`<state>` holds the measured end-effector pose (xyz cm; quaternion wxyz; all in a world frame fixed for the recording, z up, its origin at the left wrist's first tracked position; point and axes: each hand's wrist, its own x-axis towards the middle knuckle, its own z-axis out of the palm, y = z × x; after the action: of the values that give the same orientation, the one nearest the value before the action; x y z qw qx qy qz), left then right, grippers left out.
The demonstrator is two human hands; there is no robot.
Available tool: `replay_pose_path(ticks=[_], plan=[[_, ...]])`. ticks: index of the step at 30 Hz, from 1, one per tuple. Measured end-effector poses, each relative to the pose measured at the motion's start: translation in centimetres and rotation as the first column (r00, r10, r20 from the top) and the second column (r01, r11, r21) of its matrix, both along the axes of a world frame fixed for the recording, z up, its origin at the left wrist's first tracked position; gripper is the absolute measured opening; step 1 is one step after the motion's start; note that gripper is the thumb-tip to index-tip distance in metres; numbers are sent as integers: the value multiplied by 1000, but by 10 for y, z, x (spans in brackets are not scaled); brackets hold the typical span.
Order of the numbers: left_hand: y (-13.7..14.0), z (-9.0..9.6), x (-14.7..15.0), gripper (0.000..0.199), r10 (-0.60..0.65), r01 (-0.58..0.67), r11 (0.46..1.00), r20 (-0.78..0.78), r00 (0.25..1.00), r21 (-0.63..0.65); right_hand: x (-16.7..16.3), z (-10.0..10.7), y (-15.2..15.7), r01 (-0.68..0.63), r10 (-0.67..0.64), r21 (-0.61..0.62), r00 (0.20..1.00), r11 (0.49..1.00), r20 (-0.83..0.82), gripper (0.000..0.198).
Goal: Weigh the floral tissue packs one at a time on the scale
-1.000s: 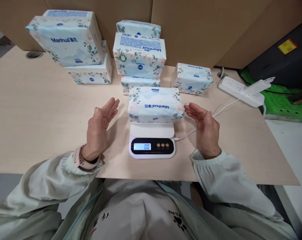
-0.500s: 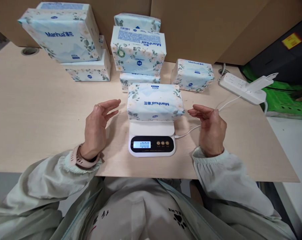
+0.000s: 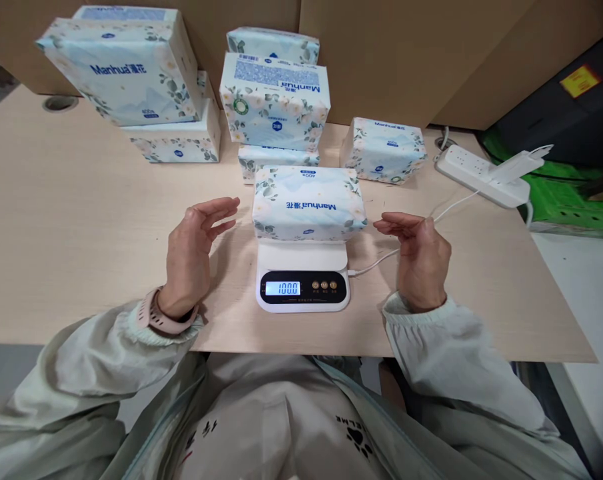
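A floral tissue pack [image 3: 308,203] lies on the white platform of a digital kitchen scale [image 3: 302,256], whose lit display reads 100.0. To its left, my left hand [image 3: 190,253] stands on edge with fingers stretched toward the pack, apart from it and holding nothing. On the other side my right hand [image 3: 423,261] mirrors it, fingers extended and a small gap between them and the pack. Both palms face inward.
More tissue packs [image 3: 126,73] are stacked at the back left, others [image 3: 275,100] behind the scale. A single pack [image 3: 384,151] stands to the right, near a white power strip [image 3: 484,175]. A white cable [image 3: 376,263] runs from the scale. Cardboard [image 3: 406,60] walls the back.
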<state>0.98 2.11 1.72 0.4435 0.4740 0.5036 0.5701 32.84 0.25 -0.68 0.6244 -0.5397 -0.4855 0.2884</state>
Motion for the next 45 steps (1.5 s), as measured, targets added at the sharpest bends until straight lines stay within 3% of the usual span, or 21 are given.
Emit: replay_pose_path(ticks=[45], plan=[[6,-2,-4,48,3,-3,1000,0,1000,-3,1,0,0,9,-9,12,1000,1000,12,51]])
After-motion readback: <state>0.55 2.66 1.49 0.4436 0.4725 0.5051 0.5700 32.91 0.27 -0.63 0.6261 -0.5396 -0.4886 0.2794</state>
